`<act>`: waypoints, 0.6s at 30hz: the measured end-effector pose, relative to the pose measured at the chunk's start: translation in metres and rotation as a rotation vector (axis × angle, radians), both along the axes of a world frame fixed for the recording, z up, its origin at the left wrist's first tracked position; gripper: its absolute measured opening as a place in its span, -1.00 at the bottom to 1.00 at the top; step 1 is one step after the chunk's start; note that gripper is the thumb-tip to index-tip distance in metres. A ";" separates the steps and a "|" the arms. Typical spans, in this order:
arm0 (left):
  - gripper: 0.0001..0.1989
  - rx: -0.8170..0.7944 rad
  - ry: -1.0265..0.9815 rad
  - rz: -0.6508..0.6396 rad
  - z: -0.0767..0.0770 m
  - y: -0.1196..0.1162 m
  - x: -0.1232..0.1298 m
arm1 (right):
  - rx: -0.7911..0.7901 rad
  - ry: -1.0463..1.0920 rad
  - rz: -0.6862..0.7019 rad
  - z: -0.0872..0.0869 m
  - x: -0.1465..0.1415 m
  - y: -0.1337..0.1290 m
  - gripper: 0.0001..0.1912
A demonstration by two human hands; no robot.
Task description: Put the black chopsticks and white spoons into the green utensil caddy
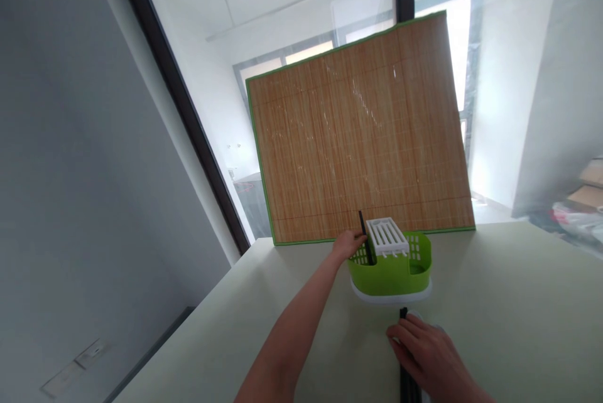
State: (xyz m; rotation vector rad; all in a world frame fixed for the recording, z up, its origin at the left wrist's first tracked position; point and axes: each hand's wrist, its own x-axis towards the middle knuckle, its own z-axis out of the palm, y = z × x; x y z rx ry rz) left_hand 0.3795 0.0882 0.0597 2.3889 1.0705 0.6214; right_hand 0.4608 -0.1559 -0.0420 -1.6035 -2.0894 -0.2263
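Note:
A green utensil holder with a white base stands on the table, a white slatted rack over its middle. My left hand is at its left compartment, fingers closed on a black chopstick. The chopstick stands tilted, its lower part inside the compartment. Nearer to me, my right hand has its fingers closed around the upper part of a bundle of black chopsticks lying on the table. Something pale, partly hidden, shows beneath that hand; I cannot make out what it is.
Behind the holder, a brown bamboo mat with green edging leans upright against a glass partition with dark frames. The pale table ends at a grey wall on the left. Blurred boxes lie beyond the glass at the right.

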 end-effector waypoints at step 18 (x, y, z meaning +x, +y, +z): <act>-0.80 -0.187 0.292 0.027 -0.084 -0.186 -0.070 | 0.056 0.226 -0.210 0.006 0.013 0.005 -0.86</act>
